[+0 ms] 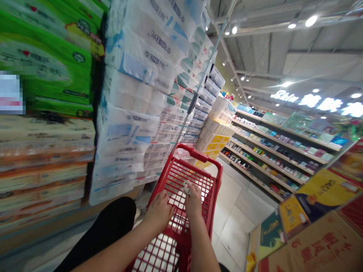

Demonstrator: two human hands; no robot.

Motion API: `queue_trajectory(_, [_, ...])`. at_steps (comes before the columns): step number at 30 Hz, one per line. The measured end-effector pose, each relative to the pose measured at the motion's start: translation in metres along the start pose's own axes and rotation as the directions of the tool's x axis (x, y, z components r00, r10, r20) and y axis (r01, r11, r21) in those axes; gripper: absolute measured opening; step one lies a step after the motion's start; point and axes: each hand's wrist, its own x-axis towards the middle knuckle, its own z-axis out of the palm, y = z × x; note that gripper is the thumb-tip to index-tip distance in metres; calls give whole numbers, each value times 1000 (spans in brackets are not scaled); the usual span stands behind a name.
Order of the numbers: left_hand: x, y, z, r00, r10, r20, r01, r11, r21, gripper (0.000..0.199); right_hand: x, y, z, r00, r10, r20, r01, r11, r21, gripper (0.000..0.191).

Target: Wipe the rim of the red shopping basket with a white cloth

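Note:
A red plastic shopping basket (217, 189) with lattice walls stands tilted in front of me, between my legs. My left hand (159, 211) is at its left side, fingers slightly bent and thumb apart, with nothing visible in it. Over the basket's lattice, my right hand (194, 196) is closed around a small white crumpled wad (187, 187), which looks like tissue. The fingers partly cover the wad. A red handle (195, 154) forms the far end of the basket.
Stacked white paper packs (133, 132) rise along the left, with green packs (48, 71) nearer me. A thin metal pole (195, 99) slants above the basket. Cosmetics shelves (272, 145) line the back right. Cardboard boxes (326, 241) stand at the lower right, beside pale floor tiles (235, 219).

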Motion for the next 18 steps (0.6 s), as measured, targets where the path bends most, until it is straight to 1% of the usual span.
queue_trajectory(1, [0, 0, 0, 1000, 1, 2, -1, 1000, 2, 33, 0, -2, -1, 1000, 5, 4, -5, 1000, -14, 44])
queue_trajectory(2, [0, 0, 0, 1000, 1, 4, -1, 1000, 1, 33, 1, -3, -2, 999, -4, 32, 5, 1000, -10, 43])
queue_trajectory(4, [0, 0, 0, 1000, -2, 0, 2, 1000, -7, 32, 1, -6, -2, 993, -46, 110, 42, 998, 36, 43])
queue_trajectory(5, [0, 0, 0, 1000, -4, -2, 4, 1000, -12, 31, 1, -6, -2, 990, -66, 128, 59, 996, 60, 43])
queue_trajectory(7, [1, -1, 1, 1000, -5, -6, 5, 1000, -20, 31, 0, -3, -1, 995, -63, 83, 57, 996, 66, 47])
queue_trajectory(9, [1, -1, 1, 1000, -7, -5, 7, 1000, -20, 33, 0, 0, 0, 1000, -11, -4, 12, 1000, 28, 51])
queue_trajectory(10, [1, -1, 1, 1000, -6, -2, 6, 1000, -20, 33, 0, 2, 1, 1000, 8, -27, -8, 1000, 13, 50])
queue_trajectory(11, [1, -1, 1, 1000, -6, -1, 6, 1000, -20, 33, -1, 2, 1, 1000, 12, -19, -12, 1000, 12, 49])
queue_trajectory(12, [1, -1, 1, 1000, -6, -1, 6, 1000, -22, 32, -1, 2, 2, 1000, -3, 15, 3, 1000, 25, 47])
queue_trajectory(14, [1, -1, 1, 1000, -5, -6, 5, 1000, -29, 31, -1, 2, 4, 994, -63, 93, 57, 996, 67, 47])
queue_trajectory(15, [1, -1, 1, 1000, -5, -9, 5, 999, -32, 30, -1, 1, 5, 991, -81, 104, 73, 994, 79, 49])
queue_trajectory(16, [1, -1, 0, 1000, -5, -10, 4, 999, -32, 30, -1, 2, 5, 993, -82, 90, 75, 994, 79, 52])
queue_trajectory(18, [1, 0, -1, 1000, 3, -2, -3, 1000, -24, 31, 0, 3, 6, 999, -51, 15, 50, 998, 47, 56])
